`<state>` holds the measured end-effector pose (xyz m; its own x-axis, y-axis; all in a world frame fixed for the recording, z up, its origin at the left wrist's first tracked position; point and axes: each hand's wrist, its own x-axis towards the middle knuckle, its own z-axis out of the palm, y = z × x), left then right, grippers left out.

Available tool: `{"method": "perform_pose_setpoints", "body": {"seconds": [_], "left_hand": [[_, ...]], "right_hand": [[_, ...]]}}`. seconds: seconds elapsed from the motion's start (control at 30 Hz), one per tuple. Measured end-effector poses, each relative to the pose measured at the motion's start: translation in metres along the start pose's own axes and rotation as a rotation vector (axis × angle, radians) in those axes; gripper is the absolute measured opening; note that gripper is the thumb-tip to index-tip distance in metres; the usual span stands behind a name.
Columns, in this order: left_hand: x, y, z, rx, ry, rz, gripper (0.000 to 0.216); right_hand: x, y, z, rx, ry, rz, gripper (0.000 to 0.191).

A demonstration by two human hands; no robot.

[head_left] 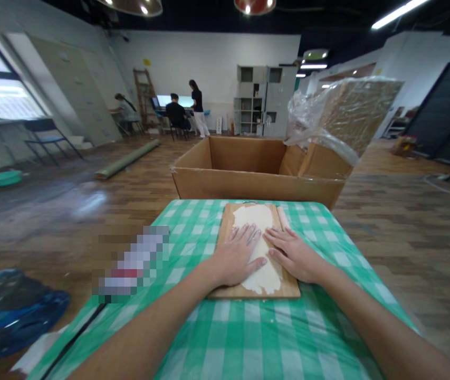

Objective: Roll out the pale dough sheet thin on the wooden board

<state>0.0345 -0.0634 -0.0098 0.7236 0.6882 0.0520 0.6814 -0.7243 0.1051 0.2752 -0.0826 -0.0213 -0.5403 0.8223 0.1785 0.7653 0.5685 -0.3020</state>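
Note:
A flat, ragged-edged sheet of pale dough [266,277] lies lengthwise on a wooden cutting board [228,291]. My left hand [238,256] rests palm down over the dough's left side, fingers spread and pointing away from me. From the right, my right hand [296,253] lies flat, its fingertips on the dough's right edge and its palm over the board's right side. Both hands are open and hold nothing. Beyond my right hand, along the board's far right edge, is a rolling pin [283,217], partly hidden by the fingers.
A green checked cloth [240,338] covers the table. A blurred-out object [135,264] with a black cord lies at its left edge. Past the table stands a large open cardboard box [256,184] with plastic-wrapped cardboard [359,113]. A blue plastic bag [15,311] is at lower left; several people are far back.

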Motion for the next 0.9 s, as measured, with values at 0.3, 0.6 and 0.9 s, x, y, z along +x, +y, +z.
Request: {"method": "perform_pose_setpoints", "body": {"seconds": [0.3,0.6,0.9], "left_hand": [[0.001,-0.003,0.005,-0.025,0.094,0.001,0.074],[0.005,-0.01,0.014,-0.048,0.16,-0.147,0.076],[0.004,-0.011,0.017,-0.109,0.225,-0.131,0.068]], "right_hand": [[0.001,-0.004,-0.003,-0.023,0.028,-0.007,0.058],[0.0,-0.009,-0.002,-0.06,0.182,0.077,0.056],[-0.008,0.022,-0.016,-0.15,0.058,0.644,0.035]]}}
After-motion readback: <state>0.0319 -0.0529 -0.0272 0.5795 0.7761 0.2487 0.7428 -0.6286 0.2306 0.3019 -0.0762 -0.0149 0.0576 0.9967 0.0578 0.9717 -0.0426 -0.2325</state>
